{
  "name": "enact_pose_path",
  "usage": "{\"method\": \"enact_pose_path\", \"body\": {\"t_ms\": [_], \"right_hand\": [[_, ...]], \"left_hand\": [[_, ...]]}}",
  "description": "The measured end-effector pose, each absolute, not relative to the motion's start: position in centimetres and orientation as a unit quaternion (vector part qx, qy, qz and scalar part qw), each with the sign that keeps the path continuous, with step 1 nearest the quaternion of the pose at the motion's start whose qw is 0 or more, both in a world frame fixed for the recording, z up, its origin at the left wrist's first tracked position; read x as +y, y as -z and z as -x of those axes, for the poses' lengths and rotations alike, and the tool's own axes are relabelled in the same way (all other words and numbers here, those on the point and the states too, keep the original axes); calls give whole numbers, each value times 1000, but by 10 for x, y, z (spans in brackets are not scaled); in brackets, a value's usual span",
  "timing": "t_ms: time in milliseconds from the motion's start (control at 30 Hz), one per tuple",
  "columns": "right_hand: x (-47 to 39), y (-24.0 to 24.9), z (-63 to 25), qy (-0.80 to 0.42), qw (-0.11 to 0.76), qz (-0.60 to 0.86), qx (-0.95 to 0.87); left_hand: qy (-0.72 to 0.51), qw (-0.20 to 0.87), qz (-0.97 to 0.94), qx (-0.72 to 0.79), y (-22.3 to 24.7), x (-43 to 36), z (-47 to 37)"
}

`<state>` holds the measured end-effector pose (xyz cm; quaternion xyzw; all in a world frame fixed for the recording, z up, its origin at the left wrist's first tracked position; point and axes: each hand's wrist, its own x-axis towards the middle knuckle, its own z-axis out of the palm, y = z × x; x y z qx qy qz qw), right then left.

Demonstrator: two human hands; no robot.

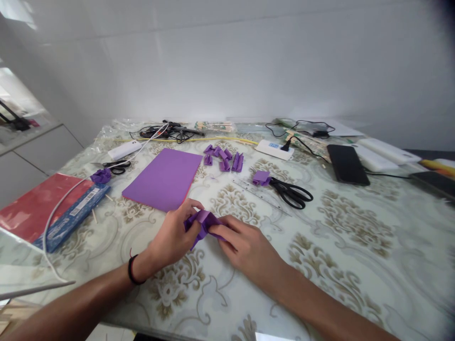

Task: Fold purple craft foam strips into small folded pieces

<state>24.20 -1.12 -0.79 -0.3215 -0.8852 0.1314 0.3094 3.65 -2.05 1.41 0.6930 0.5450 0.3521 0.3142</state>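
Near the front middle of the table, a folded piece of purple paper (204, 219) is held between both hands. My left hand (175, 233) pinches its left side, with a dark band round the wrist. On the right side of the same piece, my right hand (242, 240) grips with thumb and fingers. Beyond them lies a stack of purple sheets (165, 177) with a red edge below. Several small folded purple pieces (224, 164) sit in a group behind. Black-handled scissors (292, 193) rest at the right, a purple folded piece (262, 178) over their blades.
A clear ruler (263, 196) lies past my right hand. At left are a red packet (39, 203), a purple crumpled piece (101, 175) and second scissors (119, 166). A power strip (275, 149), black phone (347, 164) and cables (170, 131) lie toward the wall.
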Motion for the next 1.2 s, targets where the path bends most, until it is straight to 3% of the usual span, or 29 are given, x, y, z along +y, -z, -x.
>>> {"method": "enact_pose_path", "body": {"t_ms": [233,567,933,1100,1200], "right_hand": [[-13,8,-241,-133,317,316,-885],[-17,2,-235,-178,368,310,-859],[-22,2,-231,-84,477,320,-814],[-23,3,-229,-118,524,366,-760],[-19,0,-230,-171,493,393,-757]], "left_hand": [[-367,378,-673,519,-11,-20,-36],[-339,364,-697,517,-9,-21,-38],[-390,213,-757,478,-18,-34,-45],[-396,189,-760,480,-16,-33,-44],[-396,194,-743,503,-12,-32,-44]]}}
